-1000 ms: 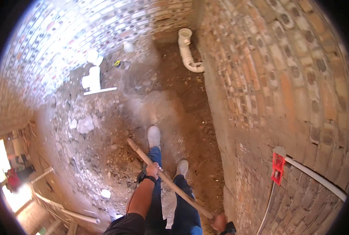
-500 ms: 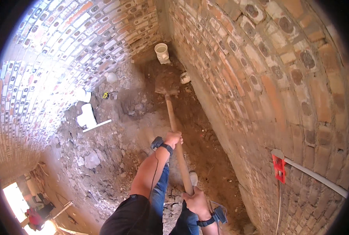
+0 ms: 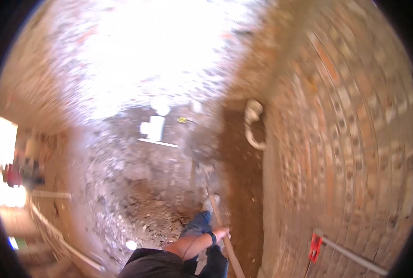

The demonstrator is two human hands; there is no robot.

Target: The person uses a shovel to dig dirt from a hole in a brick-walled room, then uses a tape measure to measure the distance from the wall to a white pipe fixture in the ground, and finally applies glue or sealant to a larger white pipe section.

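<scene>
The left hand is closed around the wooden handle of a digging tool, gripping it partway along the shaft. The handle runs from the lower edge of the view up and to the left, toward the middle of the dirt floor; its head is blurred, probably a shovel blade near the rubble. The right hand is out of sight below the frame, so its grip cannot be told. The person's shoe stands just beside the shaft. A brick wall rises along the right, a white pipe lies at its foot, and a red clamp hangs lower on the wall.
</scene>
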